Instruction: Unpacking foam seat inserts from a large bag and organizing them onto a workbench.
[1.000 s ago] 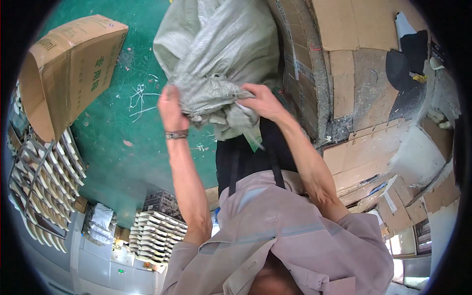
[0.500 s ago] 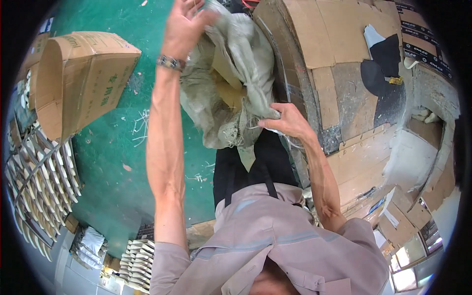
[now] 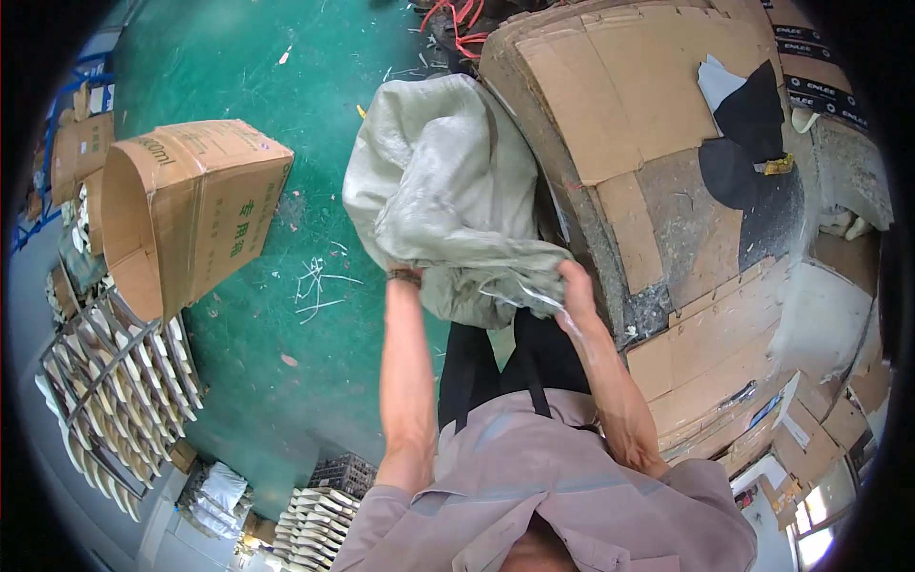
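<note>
Flanking pale sack on littered green floor: carton, cardboard-covered surface

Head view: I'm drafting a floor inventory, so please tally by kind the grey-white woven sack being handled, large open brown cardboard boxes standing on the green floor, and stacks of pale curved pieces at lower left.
Grey-white woven sack: 1
Large open brown cardboard box: 1
Stacks of pale curved pieces: 2
Total: 4
</note>
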`<state>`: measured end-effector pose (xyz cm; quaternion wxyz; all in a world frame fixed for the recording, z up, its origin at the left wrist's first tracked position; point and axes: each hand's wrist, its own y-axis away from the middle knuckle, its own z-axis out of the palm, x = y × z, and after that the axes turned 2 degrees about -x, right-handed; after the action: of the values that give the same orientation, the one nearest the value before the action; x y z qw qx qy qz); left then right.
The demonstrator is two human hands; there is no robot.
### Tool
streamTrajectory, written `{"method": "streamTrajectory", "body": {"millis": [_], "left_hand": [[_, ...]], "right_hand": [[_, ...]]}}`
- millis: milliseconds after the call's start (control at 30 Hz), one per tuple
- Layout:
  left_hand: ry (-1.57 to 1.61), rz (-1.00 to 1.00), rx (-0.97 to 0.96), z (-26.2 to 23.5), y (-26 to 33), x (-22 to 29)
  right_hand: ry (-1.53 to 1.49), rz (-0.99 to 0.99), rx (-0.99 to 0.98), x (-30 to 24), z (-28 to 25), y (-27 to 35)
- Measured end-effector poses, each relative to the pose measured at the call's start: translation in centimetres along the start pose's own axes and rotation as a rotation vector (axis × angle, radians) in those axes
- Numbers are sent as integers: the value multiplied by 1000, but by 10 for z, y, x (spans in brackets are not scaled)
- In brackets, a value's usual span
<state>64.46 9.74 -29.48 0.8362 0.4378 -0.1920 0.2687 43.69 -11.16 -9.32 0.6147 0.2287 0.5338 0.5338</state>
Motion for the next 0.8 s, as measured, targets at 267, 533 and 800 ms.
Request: {"method": "streamTrajectory", "body": {"millis": [267, 533, 800], "left_hand": [[-1070, -55, 71, 89, 82, 342], [-1005, -79, -43, 90, 61, 375], [-1275, -380, -464, 21, -18, 393]], "right_hand": [[43, 51, -138, -83, 23, 106], [-5, -6, -181, -109, 54, 56], [102, 213, -193, -27, 31, 40]]}}
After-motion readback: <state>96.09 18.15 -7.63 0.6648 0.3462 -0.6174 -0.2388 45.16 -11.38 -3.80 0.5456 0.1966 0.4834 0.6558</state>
